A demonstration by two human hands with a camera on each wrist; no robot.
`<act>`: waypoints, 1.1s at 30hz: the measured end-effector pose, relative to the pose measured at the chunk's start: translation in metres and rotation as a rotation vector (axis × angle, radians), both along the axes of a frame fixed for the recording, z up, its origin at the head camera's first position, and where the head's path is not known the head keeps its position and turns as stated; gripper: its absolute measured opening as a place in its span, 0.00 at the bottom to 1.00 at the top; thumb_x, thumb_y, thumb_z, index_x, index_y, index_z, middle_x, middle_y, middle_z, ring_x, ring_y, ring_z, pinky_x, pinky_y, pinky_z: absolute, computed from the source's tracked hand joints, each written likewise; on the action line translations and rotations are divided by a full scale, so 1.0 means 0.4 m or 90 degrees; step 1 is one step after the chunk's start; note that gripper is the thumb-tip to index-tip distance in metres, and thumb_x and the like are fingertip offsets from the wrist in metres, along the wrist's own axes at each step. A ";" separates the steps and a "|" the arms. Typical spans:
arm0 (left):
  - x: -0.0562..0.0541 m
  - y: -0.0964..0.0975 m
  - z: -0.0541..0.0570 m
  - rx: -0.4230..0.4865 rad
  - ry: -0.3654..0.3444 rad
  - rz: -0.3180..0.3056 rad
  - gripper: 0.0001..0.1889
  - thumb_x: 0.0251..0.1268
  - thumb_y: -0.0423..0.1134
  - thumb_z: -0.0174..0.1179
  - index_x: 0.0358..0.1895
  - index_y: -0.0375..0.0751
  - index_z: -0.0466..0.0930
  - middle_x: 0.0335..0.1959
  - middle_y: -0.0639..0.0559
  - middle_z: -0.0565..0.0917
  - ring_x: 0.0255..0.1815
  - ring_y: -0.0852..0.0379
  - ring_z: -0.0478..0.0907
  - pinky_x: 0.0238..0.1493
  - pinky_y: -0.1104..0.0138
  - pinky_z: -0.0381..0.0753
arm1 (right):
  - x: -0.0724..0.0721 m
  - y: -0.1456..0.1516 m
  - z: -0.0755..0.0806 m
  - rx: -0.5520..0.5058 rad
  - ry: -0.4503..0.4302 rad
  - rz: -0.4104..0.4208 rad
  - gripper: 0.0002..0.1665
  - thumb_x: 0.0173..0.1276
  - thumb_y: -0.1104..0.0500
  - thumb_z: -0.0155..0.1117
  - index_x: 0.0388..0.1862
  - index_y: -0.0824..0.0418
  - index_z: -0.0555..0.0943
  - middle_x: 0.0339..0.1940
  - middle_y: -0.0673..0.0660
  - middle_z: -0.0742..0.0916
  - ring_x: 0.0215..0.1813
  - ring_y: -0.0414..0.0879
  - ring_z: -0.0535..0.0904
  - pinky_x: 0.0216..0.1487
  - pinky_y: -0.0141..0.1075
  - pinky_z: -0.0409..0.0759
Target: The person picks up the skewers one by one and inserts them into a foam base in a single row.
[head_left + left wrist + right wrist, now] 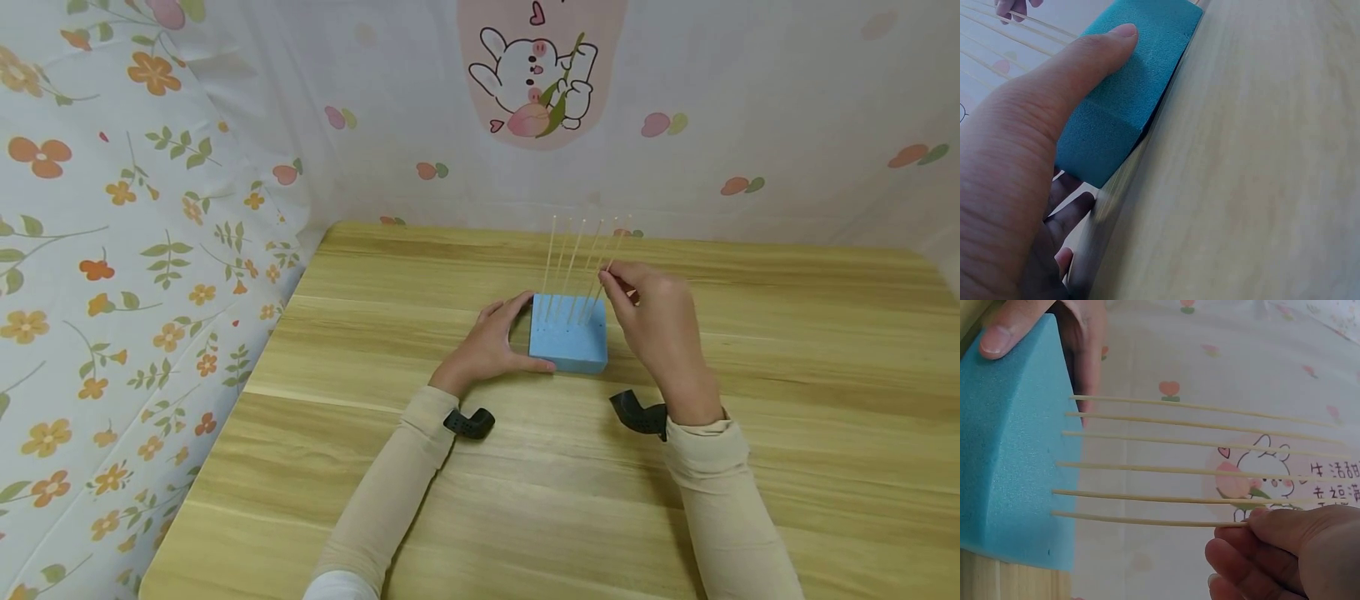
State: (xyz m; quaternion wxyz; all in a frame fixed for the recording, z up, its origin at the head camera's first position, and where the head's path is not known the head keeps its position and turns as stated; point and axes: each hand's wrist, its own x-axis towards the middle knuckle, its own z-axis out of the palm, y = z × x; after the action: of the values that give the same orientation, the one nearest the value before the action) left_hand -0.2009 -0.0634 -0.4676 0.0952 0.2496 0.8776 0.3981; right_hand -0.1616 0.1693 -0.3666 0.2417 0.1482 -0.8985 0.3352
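Note:
A light blue foam block [567, 343] sits on the wooden table, with several thin bamboo skewers [1147, 437] standing in a row from its top. My left hand [483, 343] grips the block from the left, thumb on its front face and fingers reaching toward the back. In the left wrist view that thumb lies across the block's side [1147, 75]. My right hand [663, 317] pinches the rightmost skewer [1147, 520] between thumb and index finger, well above the foam. This skewer's lower end meets the block's top. Small dark holes show in the foam near the skewers.
The wood-grain table [315, 483] extends around the block. Behind it hangs a white cloth [375, 100] with a rabbit and tulip print; a flowered cloth [135, 250] hangs at the left. Black curved devices [471, 423] sit at both wrists.

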 end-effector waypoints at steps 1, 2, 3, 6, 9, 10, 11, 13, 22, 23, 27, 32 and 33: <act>0.000 0.000 0.000 -0.001 0.001 0.000 0.64 0.47 0.61 0.81 0.84 0.45 0.51 0.81 0.53 0.63 0.81 0.57 0.56 0.81 0.60 0.40 | 0.000 -0.001 -0.001 0.003 0.000 0.002 0.11 0.78 0.63 0.63 0.46 0.71 0.89 0.38 0.66 0.91 0.35 0.56 0.86 0.36 0.49 0.83; 0.000 0.000 0.000 -0.002 0.002 0.000 0.64 0.47 0.62 0.81 0.84 0.45 0.51 0.81 0.54 0.63 0.80 0.57 0.57 0.81 0.60 0.40 | -0.001 -0.001 -0.002 0.007 0.000 0.004 0.11 0.77 0.64 0.64 0.45 0.71 0.89 0.38 0.66 0.91 0.35 0.55 0.86 0.36 0.48 0.83; -0.001 0.000 0.000 -0.003 0.004 -0.001 0.64 0.47 0.62 0.81 0.84 0.45 0.51 0.81 0.54 0.63 0.80 0.57 0.57 0.81 0.60 0.40 | -0.001 -0.002 -0.003 0.010 0.000 0.004 0.11 0.77 0.64 0.63 0.45 0.70 0.89 0.38 0.65 0.91 0.35 0.55 0.86 0.36 0.47 0.82; -0.001 0.001 -0.001 -0.004 0.004 -0.001 0.64 0.47 0.62 0.81 0.84 0.45 0.51 0.81 0.54 0.63 0.80 0.57 0.57 0.81 0.60 0.39 | -0.001 -0.002 -0.005 0.015 0.002 0.006 0.11 0.77 0.64 0.64 0.45 0.70 0.89 0.37 0.65 0.91 0.32 0.54 0.85 0.34 0.46 0.80; -0.002 0.001 -0.002 -0.003 0.003 -0.001 0.64 0.47 0.61 0.80 0.84 0.45 0.51 0.81 0.54 0.63 0.80 0.57 0.57 0.81 0.60 0.39 | -0.001 -0.002 -0.005 0.019 0.002 0.005 0.12 0.78 0.64 0.63 0.46 0.71 0.89 0.37 0.66 0.91 0.30 0.54 0.85 0.31 0.45 0.79; -0.002 0.001 -0.002 -0.002 0.003 0.000 0.64 0.47 0.61 0.81 0.84 0.45 0.51 0.81 0.54 0.63 0.80 0.57 0.57 0.81 0.60 0.39 | 0.000 -0.001 -0.005 0.019 0.000 0.005 0.12 0.77 0.64 0.64 0.47 0.72 0.89 0.36 0.66 0.91 0.29 0.54 0.85 0.31 0.45 0.79; -0.002 0.001 -0.002 -0.002 0.002 0.000 0.64 0.47 0.61 0.81 0.84 0.45 0.51 0.81 0.54 0.63 0.80 0.57 0.57 0.81 0.60 0.39 | 0.000 -0.001 -0.005 0.019 -0.001 0.005 0.12 0.77 0.64 0.64 0.48 0.72 0.89 0.36 0.66 0.91 0.29 0.54 0.86 0.31 0.45 0.79; -0.001 0.002 -0.001 -0.002 0.004 0.001 0.64 0.47 0.61 0.81 0.84 0.45 0.51 0.81 0.54 0.63 0.80 0.57 0.57 0.81 0.60 0.40 | 0.001 0.000 -0.005 0.019 -0.006 0.004 0.13 0.77 0.64 0.64 0.49 0.73 0.89 0.35 0.66 0.91 0.29 0.54 0.87 0.30 0.44 0.79; 0.001 0.001 0.001 -0.006 0.001 0.005 0.64 0.47 0.61 0.81 0.84 0.44 0.51 0.81 0.53 0.62 0.81 0.56 0.56 0.81 0.59 0.41 | 0.004 0.006 -0.001 0.016 -0.019 0.005 0.13 0.76 0.64 0.65 0.50 0.72 0.88 0.30 0.65 0.91 0.27 0.53 0.87 0.28 0.36 0.76; 0.002 0.000 0.001 -0.007 0.001 0.005 0.64 0.47 0.61 0.81 0.84 0.44 0.51 0.81 0.53 0.62 0.81 0.55 0.56 0.81 0.59 0.41 | 0.004 0.007 0.000 0.017 -0.021 0.005 0.13 0.76 0.64 0.65 0.50 0.73 0.88 0.30 0.65 0.91 0.27 0.53 0.87 0.28 0.35 0.76; 0.001 0.001 0.001 -0.009 0.006 0.003 0.64 0.47 0.61 0.81 0.84 0.43 0.51 0.81 0.52 0.63 0.80 0.56 0.57 0.81 0.59 0.41 | 0.006 0.011 0.000 0.019 -0.026 0.007 0.13 0.77 0.63 0.64 0.50 0.72 0.88 0.29 0.64 0.91 0.26 0.53 0.87 0.27 0.36 0.76; 0.002 0.001 0.002 -0.011 0.005 0.004 0.64 0.47 0.62 0.80 0.84 0.44 0.51 0.81 0.51 0.63 0.81 0.55 0.57 0.81 0.59 0.41 | 0.007 0.015 0.001 0.018 -0.028 0.012 0.13 0.77 0.63 0.65 0.50 0.72 0.89 0.27 0.64 0.90 0.25 0.53 0.86 0.24 0.31 0.71; 0.002 0.000 0.002 -0.011 0.005 0.004 0.64 0.47 0.62 0.80 0.84 0.44 0.51 0.81 0.52 0.63 0.81 0.55 0.57 0.81 0.59 0.41 | 0.007 0.015 0.000 0.018 -0.028 0.013 0.13 0.77 0.63 0.65 0.50 0.72 0.89 0.28 0.64 0.90 0.26 0.53 0.86 0.24 0.30 0.71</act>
State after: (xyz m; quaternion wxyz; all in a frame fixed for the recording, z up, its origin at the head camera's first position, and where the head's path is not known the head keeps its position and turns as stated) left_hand -0.2002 -0.0633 -0.4667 0.0927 0.2477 0.8820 0.3901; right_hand -0.1588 0.1753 -0.3665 0.2161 0.1533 -0.9068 0.3280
